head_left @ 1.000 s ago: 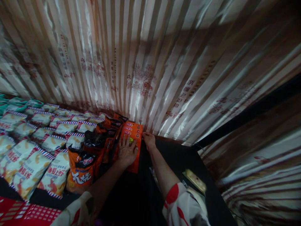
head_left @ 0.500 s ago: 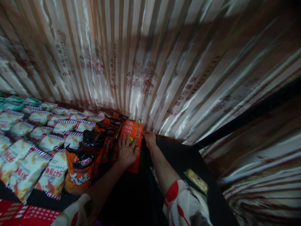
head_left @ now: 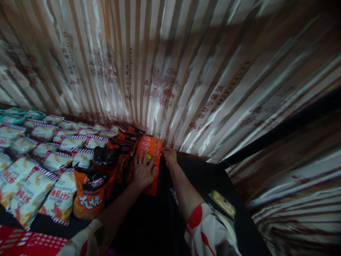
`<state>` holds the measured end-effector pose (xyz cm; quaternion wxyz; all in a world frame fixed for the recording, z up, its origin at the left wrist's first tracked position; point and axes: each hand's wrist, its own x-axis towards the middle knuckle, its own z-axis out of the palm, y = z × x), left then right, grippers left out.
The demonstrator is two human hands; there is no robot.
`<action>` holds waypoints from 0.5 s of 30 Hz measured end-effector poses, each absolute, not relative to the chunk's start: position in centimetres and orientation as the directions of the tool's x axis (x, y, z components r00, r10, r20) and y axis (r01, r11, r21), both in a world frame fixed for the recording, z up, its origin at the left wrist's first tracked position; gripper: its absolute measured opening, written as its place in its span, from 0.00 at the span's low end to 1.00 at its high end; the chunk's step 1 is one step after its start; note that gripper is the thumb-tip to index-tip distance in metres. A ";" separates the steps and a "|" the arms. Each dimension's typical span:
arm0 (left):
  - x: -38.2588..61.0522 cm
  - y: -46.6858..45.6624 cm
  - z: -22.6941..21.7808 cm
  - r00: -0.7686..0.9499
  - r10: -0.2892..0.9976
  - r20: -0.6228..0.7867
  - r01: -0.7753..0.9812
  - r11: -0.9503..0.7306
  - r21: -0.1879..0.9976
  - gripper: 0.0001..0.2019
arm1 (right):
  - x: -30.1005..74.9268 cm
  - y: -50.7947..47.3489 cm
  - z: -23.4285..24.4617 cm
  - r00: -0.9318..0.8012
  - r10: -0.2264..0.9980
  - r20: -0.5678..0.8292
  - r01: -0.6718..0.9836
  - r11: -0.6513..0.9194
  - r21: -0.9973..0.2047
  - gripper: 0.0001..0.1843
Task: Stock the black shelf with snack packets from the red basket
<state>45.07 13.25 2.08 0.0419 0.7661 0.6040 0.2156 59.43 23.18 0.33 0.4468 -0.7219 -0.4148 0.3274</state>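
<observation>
A flat orange printed sheet (head_left: 150, 142), marked with rows of oval logos and small round pictures, lies on the black table. My left hand (head_left: 144, 172) rests flat on it with the fingers spread. At the sheet's upper right edge, my right hand (head_left: 169, 157) has its fingertips pinched together, seemingly on that edge. Just left of the sheet stand orange and black snack bags (head_left: 89, 193) in a row running back toward the curtain. Part of the sheet is hidden under my left hand and forearm.
White snack bags (head_left: 57, 197) with striped edges fill the left side in rows, with green packs (head_left: 13, 115) behind. A red basket (head_left: 29, 241) sits at the lower left. On the black table (head_left: 197, 170) lies a long yellowish packet (head_left: 223, 204). A pleated curtain (head_left: 165, 53) hangs behind.
</observation>
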 end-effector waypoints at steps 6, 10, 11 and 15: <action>45.0 13.2 1.9 0.186 0.945 0.271 0.909 -0.270 0.318 0.23 | 59.4 23.2 0.3 0.446 0.886 -0.126 0.308 -0.284 -0.908 0.07; 45.1 13.3 1.5 0.181 0.937 0.299 0.911 -0.274 0.307 0.23 | 59.5 23.4 -0.1 0.444 0.890 -0.104 0.334 -0.273 -0.902 0.06; 45.1 13.3 1.4 0.181 0.935 0.305 0.912 -0.276 0.304 0.23 | 59.5 23.3 -0.1 0.442 0.892 -0.093 0.341 -0.263 -0.902 0.06; 45.1 13.3 1.2 0.181 0.931 0.317 0.916 -0.277 0.291 0.23 | 59.3 22.6 0.0 0.422 0.907 -0.010 0.368 -0.181 -0.912 0.08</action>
